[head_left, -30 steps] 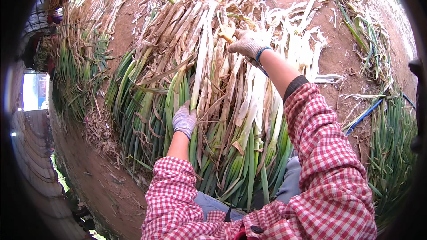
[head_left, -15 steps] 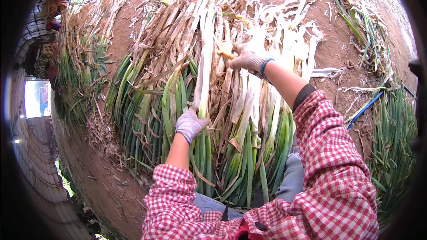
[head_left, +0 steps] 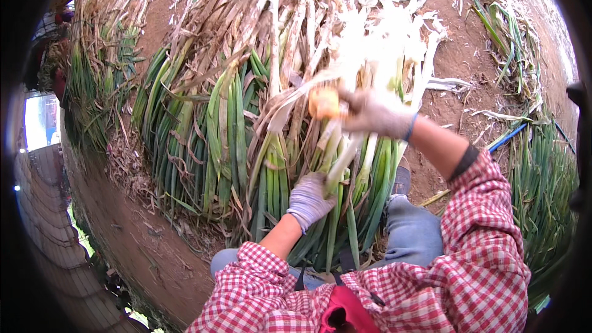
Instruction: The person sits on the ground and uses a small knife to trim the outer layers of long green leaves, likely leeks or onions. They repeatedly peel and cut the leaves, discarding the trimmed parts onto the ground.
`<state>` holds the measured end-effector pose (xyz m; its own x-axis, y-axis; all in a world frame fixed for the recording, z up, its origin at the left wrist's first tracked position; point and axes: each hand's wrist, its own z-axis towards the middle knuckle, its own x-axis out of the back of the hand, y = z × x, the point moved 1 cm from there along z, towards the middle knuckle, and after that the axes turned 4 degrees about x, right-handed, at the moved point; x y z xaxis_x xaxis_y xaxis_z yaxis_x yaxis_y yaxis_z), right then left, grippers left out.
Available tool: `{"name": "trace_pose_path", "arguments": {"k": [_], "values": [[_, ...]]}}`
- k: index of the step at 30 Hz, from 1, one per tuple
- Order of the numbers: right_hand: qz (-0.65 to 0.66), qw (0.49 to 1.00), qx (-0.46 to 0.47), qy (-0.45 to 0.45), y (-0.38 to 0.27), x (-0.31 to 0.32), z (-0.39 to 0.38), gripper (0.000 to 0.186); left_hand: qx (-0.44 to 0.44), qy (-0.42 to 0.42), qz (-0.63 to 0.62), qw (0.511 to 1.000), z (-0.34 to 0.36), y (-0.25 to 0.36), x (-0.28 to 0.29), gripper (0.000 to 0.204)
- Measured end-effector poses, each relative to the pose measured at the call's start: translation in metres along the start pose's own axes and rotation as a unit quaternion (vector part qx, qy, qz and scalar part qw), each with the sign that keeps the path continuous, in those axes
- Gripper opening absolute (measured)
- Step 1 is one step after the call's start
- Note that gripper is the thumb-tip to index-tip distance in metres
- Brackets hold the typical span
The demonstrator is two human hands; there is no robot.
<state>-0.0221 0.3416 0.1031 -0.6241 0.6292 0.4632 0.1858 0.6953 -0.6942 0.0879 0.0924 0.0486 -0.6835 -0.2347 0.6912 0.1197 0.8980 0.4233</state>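
Observation:
A big heap of long leek-like stalks (head_left: 234, 117), white at the far end and green near me, lies on the bare earth. My left hand (head_left: 308, 200), in a pale grey glove, is closed round the green part of one stalk (head_left: 343, 161) lifted off the heap. My right hand (head_left: 373, 114), also gloved, is closed on a small yellow-orange object (head_left: 324, 103) held against the pale part of that stalk. The object is blurred and I cannot tell what it is. Dry brown outer leaves hang from the stalks around both hands.
Another row of green stalks (head_left: 542, 172) lies at the right, beside a thin blue rod (head_left: 507, 137). More stalks (head_left: 92, 86) are piled at the left. Red-brown soil (head_left: 142, 240) surrounds the heap. My knees in blue jeans (head_left: 413, 234) are just under the stalks.
My right hand has come back from the far white ends toward me and to the left. My left hand has closed on a stalk and lifted it off the heap.

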Motion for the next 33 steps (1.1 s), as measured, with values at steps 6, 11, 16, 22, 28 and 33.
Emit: {"name": "trace_pose_path", "arguments": {"k": [6, 11, 16, 22, 28, 33], "values": [[-0.064, 0.987, 0.103, -0.105, 0.006, -0.072, -0.042, 0.08, -0.044, -0.154, 0.139, 0.977, 0.01, 0.013, -0.032, 0.064], [-0.012, 0.999, 0.018, 0.025, 0.032, -0.034, -0.014, 0.081, -0.029, 0.169, -0.098, 0.98, 0.033, -0.025, 0.015, 0.039], [-0.017, 0.999, 0.021, 0.023, 0.018, -0.038, -0.003, 0.067, 0.135, 0.258, 0.05, 0.955, 0.067, -0.105, 0.073, 0.056], [-0.028, 0.988, 0.094, -0.119, -0.008, -0.067, -0.013, 0.083, 0.193, 0.146, 0.0, 0.97, 0.087, -0.101, 0.07, 0.078], [-0.003, 0.998, 0.055, -0.042, -0.007, -0.031, 0.023, 0.084, 0.241, 0.115, 0.048, 0.963, 0.091, -0.085, 0.075, 0.089], [0.023, 0.996, 0.051, 0.071, -0.003, -0.002, 0.063, 0.076, 0.234, 0.115, 0.048, 0.964, 0.09, -0.085, 0.075, 0.091]]}}
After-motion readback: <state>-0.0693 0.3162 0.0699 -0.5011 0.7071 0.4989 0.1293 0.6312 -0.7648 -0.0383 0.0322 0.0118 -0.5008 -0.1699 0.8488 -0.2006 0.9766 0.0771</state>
